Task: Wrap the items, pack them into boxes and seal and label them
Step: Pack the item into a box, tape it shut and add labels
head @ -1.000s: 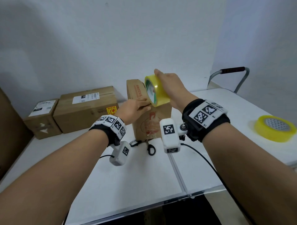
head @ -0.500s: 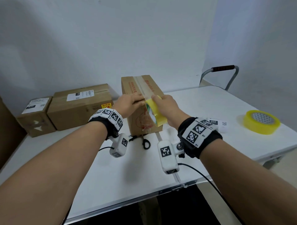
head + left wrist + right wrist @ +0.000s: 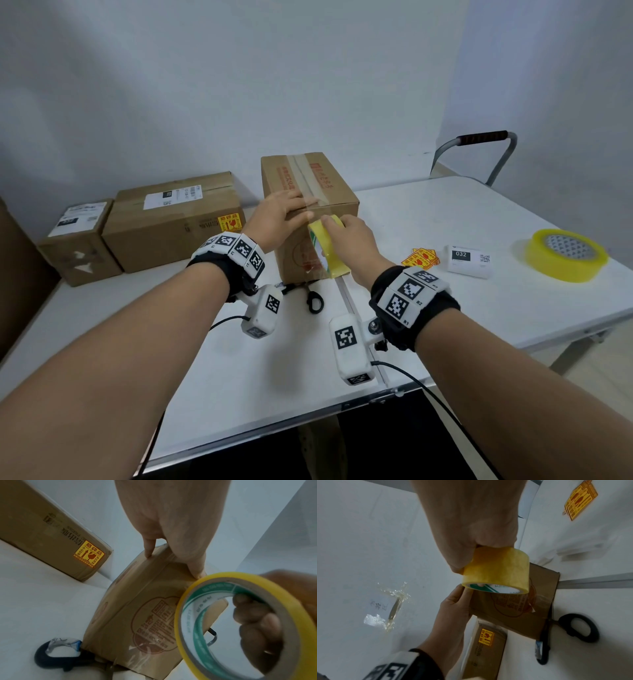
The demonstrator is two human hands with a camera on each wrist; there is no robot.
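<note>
Brown printed carton (image 3: 310,192) stands upright on the worktop (image 3: 274,359), top flaps closed, clear tape along the seam. Yellow tape roll (image 3: 327,248) on edge against its front face. Scissors (image 3: 313,299) lie at its base.

Off to the upper right we've got a metal handle with a dark grip (image 3: 483,139) poking up behind the white table (image 3: 428,212). Behind everything we just see a plain pale wall (image 3: 239,85), with a crumpled bit of clear tape (image 3: 392,601) stuck on it in the right wrist view.
</note>
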